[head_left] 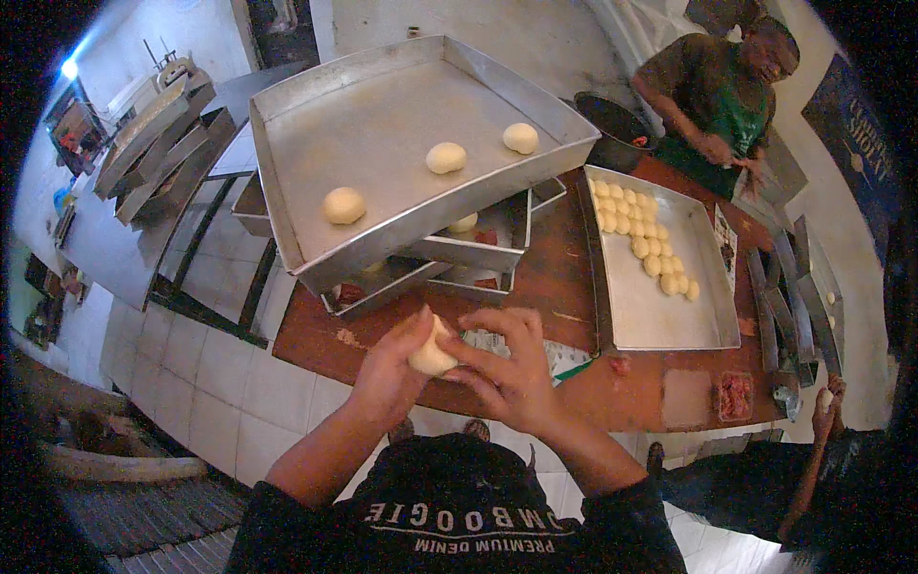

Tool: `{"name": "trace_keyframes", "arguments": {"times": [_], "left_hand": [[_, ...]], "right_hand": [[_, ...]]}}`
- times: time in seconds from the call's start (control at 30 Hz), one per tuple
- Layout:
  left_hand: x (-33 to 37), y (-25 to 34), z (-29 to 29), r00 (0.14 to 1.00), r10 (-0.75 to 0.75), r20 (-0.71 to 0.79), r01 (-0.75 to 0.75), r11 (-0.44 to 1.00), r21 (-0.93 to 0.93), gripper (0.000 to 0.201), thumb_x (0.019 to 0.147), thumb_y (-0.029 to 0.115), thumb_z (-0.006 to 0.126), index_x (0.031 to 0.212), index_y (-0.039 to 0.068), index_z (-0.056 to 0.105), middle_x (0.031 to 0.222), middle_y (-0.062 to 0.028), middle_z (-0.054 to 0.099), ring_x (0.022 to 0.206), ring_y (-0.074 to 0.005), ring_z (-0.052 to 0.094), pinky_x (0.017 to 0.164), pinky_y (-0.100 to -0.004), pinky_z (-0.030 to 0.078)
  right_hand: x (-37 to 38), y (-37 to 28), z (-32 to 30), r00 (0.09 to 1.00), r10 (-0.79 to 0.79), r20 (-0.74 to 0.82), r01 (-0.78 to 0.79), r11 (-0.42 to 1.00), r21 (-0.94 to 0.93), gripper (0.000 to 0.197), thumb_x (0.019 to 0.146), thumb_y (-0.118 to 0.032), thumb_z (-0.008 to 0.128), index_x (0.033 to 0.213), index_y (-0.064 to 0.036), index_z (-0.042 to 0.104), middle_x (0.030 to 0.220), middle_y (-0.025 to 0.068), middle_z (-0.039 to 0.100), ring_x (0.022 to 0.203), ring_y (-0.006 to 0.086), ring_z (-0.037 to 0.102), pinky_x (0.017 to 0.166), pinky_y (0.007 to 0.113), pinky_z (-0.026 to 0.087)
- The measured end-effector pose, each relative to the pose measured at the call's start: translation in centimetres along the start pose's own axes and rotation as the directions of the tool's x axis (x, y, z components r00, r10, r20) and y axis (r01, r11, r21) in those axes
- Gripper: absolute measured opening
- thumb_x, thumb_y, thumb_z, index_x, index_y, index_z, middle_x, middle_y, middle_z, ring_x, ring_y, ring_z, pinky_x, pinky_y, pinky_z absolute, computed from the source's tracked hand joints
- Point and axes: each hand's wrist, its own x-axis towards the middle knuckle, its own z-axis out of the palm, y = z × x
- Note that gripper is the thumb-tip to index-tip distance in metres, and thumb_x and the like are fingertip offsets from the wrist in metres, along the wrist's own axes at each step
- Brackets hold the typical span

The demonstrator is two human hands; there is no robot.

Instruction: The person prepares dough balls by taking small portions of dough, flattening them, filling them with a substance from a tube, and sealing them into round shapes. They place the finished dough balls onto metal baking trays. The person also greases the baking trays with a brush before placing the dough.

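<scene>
Both grips, left hand (387, 368) and right hand (512, 368), are closed around one dough ball (430, 356), held above the near edge of the counter (555, 277). Three dough balls are seen on the far top tray (382, 124).

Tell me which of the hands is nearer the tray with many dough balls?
Right. The right hand is beside that tray; the left hand is farther away.

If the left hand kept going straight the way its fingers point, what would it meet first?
The left hand points up-right into the dough piece it already holds, with the right hand just beyond it.
</scene>
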Motion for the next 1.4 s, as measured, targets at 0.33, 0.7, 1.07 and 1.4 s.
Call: {"name": "trace_keyframes", "arguments": {"times": [0.33,0.7,1.07,1.4], "left_hand": [[-1.3,0.5,1.1,0.999,-0.01,-0.041,0.023,0.944,0.328,0.046,0.096,0.042,0.034,0.103,0.003,0.059,0.095,-0.0042,0.06,0.088,-0.0118,0.055,0.078,-0.0281,0.044],[0.6,4.0,2.1,0.88,0.013,0.475,-0.028,0.999,0.025,0.083,0.083,0.068,0.017,0.138,0.006,0.024,0.133,-0.0187,0.038,0.124,-0.0275,0.037,0.103,-0.0395,0.029],[-0.6,2.6,2.2,0.789,0.599,0.134,-0.496,0.493,0.714,0.032,0.072,0.017,0.071,0.093,0.003,0.051,0.098,-0.0077,0.045,0.092,-0.0162,0.048,0.079,-0.0282,0.04],[-3.1,9.8,-0.7,0.475,0.729,0.494,-0.606,-0.137,0.784,0.011,0.071,0.004,0.061,0.079,0.003,0.053,0.071,-0.0104,0.047,0.063,-0.0293,0.049,0.057,-0.0375,0.041]], "right_hand": [[-0.2,-0.3,0.0,0.941,0.33,0.079,-0.337,0.881,0.334,0.025,0.074,-0.01,0.068,0.1,-0.0086,0.066,0.102,0.0089,0.056,0.096,0.0222,0.051,0.086,0.034,0.038],[-0.3,-2.2,-0.6,0.959,0.085,0.269,-0.23,0.786,0.573,0.014,0.073,-0.01,0.07,0.082,-0.0057,0.061,0.087,0.0077,0.06,0.081,0.0209,0.059,0.072,0.031,0.047],[1.0,0.3,1.6,0.816,0.421,0.396,-0.574,0.518,0.634,0.016,0.084,-0.007,0.056,0.099,-0.0041,0.06,0.089,0.0089,0.063,0.081,0.0194,0.061,0.075,0.032,0.049],[9.0,-5.4,0.3,0.81,-0.586,-0.014,0.585,0.807,0.084,0.044,0.068,-0.02,0.068,0.108,-0.0069,0.06,0.114,0.0146,0.051,0.104,0.0278,0.049,0.086,0.034,0.042]]}}
